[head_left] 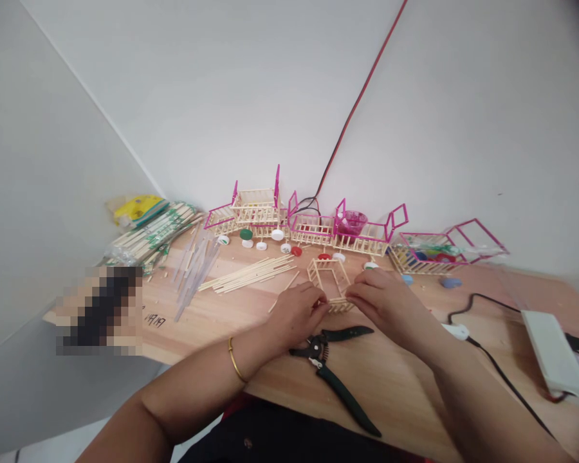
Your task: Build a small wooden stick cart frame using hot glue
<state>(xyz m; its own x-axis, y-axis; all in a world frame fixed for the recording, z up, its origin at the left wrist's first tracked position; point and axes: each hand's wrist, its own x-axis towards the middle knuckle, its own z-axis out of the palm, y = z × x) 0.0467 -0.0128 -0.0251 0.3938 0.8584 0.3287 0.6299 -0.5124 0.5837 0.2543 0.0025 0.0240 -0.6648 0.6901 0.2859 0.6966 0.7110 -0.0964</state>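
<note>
A small open frame of pale wooden sticks (346, 280) stands on the table between my hands, its near side at my fingertips. My left hand (299, 313) is closed with bent fingers at the frame's near left corner. At the near right corner, my right hand (381, 301) pinches the frame with thumb and fingers. A pair of pruning shears (345, 393) with dark green handles lies spread just below my hands. Loose wooden sticks (246, 275) are fanned out beyond my left hand.
Along the wall stand several stick carts with magenta parts (313, 226) and bottle-cap wheels (276, 235). Bundled sticks (149, 238) and translucent glue sticks (193, 276) lie at left. A pink cup (352, 222) is behind. A white power box (550, 352) and black cable (499, 379) occupy the right.
</note>
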